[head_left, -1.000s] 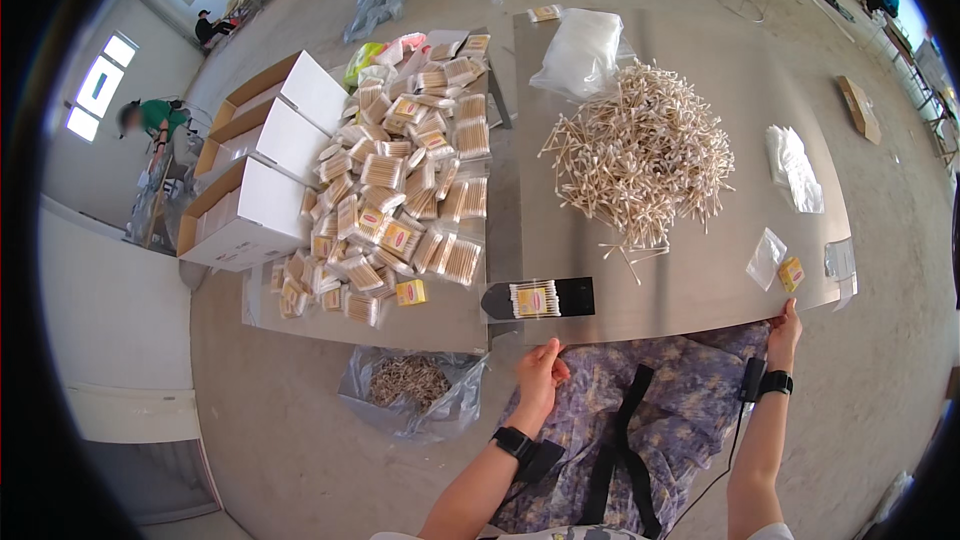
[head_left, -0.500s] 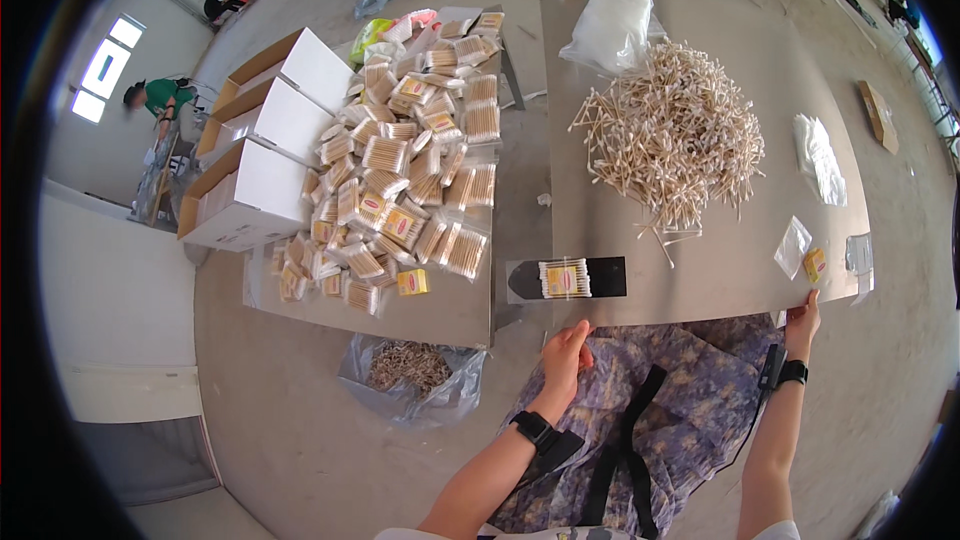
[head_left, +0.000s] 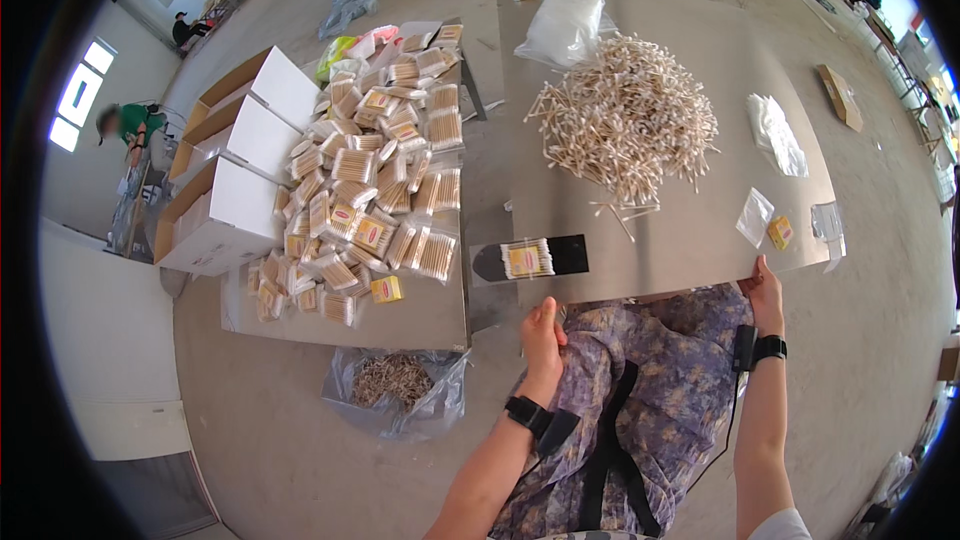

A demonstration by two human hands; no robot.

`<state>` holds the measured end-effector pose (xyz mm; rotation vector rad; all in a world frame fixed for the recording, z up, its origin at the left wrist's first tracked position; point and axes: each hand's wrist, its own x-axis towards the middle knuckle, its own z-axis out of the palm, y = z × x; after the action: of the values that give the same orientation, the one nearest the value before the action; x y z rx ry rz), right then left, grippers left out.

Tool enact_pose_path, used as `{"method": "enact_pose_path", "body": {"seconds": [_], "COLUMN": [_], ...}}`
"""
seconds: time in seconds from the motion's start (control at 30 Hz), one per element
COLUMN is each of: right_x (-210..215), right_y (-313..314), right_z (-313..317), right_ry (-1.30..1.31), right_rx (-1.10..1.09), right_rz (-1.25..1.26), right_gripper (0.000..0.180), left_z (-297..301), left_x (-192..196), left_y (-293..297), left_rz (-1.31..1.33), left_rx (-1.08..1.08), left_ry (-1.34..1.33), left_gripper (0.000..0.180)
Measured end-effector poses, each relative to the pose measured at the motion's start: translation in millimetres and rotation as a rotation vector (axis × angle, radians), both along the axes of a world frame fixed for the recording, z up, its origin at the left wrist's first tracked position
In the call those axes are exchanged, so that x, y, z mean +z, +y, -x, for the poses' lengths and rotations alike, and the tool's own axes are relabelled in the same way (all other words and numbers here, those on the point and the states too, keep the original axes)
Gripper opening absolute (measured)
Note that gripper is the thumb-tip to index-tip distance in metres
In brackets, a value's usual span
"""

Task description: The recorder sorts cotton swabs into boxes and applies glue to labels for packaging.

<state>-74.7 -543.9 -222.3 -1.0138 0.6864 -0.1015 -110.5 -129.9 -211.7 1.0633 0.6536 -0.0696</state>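
My left hand (head_left: 543, 348) is at the near left edge of the metal-topped table (head_left: 690, 250), thumb up and fingers curled at the rim. Farther right, my right hand (head_left: 765, 298) grips the same near edge, its thumb on top and its other fingers mostly hidden. Just beyond my left hand, a flat pack of cotton swabs (head_left: 527, 259) with a yellow label lies across a black strip (head_left: 570, 254). Close to my right hand are a small yellow box (head_left: 780, 231) and a clear plastic bag (head_left: 755, 217). A large heap of loose cotton swabs (head_left: 630, 120) covers the table's middle.
On a second table (head_left: 420, 325) at left, many bagged swab packs (head_left: 355, 165) lie beside white cartons (head_left: 235, 210). Below it sits a plastic sack of swabs (head_left: 392, 382). Clear bags (head_left: 777, 135) lie at right, a bulky plastic bag (head_left: 562, 28) behind. A person in green (head_left: 140, 125) stands far left.
The view has turned a little, so the tables and both hands appear farther left. Both hands stay at the table's near edge, and the swabs and packs lie as before.
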Motion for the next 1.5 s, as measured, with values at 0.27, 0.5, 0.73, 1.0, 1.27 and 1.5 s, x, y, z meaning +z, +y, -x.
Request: {"method": "enact_pose_path", "body": {"seconds": [0.27, 0.5, 0.73, 1.0, 1.27, 1.5], "right_x": [-18, -34, -33, -21, -16, -14], "right_y": [23, 25, 33, 44, 46, 50], "right_z": [-8, -17, -17, -19, -16, -16], "right_ry": [-0.035, 0.004, -0.078, -0.014, -0.013, 0.022], "right_rx": [-0.101, -0.222, -0.249, -0.294, -0.299, -0.32], "right_rz": [-0.039, -0.069, -0.093, -0.02, -0.001, -0.015], "right_gripper": [0.025, 0.025, 0.024, 0.022, 0.021, 0.021], "left_z": [-32, -42, -42, -40, -34, -27], "left_x": [-8, -8, -7, -3, -2, -1], "left_y": [32, 39, 42, 44, 39, 50], "left_rz": [-0.02, -0.011, -0.052, -0.078, -0.253, -0.181], "left_rx": [-0.088, -0.118, -0.174, -0.189, 0.024, -0.007], "left_ry": [0.013, 0.011, 0.069, 0.071, 0.235, 0.044], "left_gripper": [0.033, 0.038, 0.038, 0.038, 0.045, 0.039]}}
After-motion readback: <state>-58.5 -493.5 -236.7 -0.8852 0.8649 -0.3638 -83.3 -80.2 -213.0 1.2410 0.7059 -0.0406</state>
